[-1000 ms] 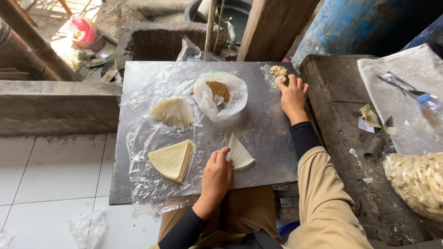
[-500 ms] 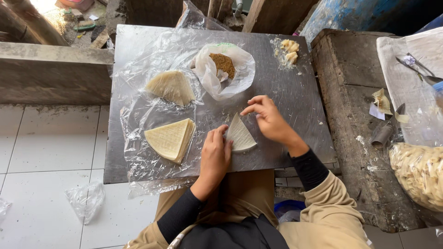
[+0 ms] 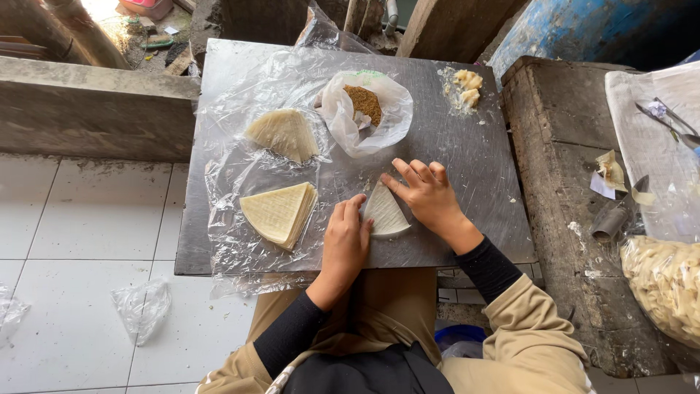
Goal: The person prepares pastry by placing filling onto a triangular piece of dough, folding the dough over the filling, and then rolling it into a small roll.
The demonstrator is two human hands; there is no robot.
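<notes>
A pale wedge-shaped pastry sheet (image 3: 385,211) lies on the grey metal board (image 3: 474,168) in front of me. My left hand (image 3: 346,241) presses on its left edge with fingers flat. My right hand (image 3: 429,193) rests on its right edge, fingers spread. To the left, on clear plastic film (image 3: 233,160), sits a stack of wedge sheets (image 3: 279,213), with a second, thinner stack (image 3: 283,133) above it. A white plastic bag (image 3: 368,109) with brown filling stands open beyond my hands.
Small lumps of pale dough (image 3: 467,86) lie at the board's far right. A rough wooden bench (image 3: 569,182) to the right carries paper scraps and a bag of pale pieces (image 3: 667,284). White floor tiles and a crumpled plastic bag (image 3: 142,306) are on the left.
My right hand came back from the dough lumps at the far right and now rests on the wedge sheet. My left hand stayed on the sheet.
</notes>
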